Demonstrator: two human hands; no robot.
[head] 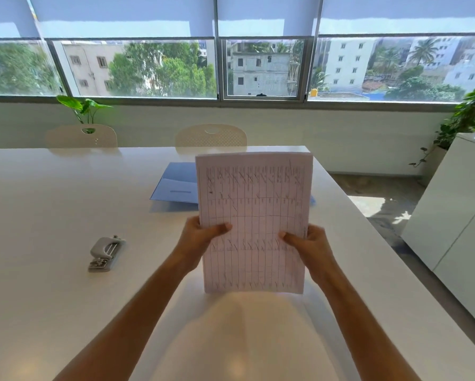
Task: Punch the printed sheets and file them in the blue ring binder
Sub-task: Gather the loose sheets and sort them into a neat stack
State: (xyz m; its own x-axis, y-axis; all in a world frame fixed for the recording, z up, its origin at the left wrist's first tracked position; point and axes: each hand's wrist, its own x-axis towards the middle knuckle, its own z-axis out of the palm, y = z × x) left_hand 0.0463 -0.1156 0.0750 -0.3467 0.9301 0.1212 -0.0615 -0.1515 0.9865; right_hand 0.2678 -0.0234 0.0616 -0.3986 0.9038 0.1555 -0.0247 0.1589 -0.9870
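Observation:
A stack of printed sheets [254, 204] with a ruled table on it stands upright in front of me, its lower edge close to the white table [52, 202]. My left hand [200, 240] grips its left side, thumb on the front. My right hand [310, 248] grips the right side the same way. Behind the sheets the blue ring binder [176, 185] lies flat on the table, partly hidden by the paper. A grey hole punch [105, 254] sits on the table to the left of my left arm.
Two cream chairs [211, 136] stand at the table's far side below a wide window. A white cabinet [456, 215] stands to the right across a strip of floor. Potted plants [470, 116] are by the window.

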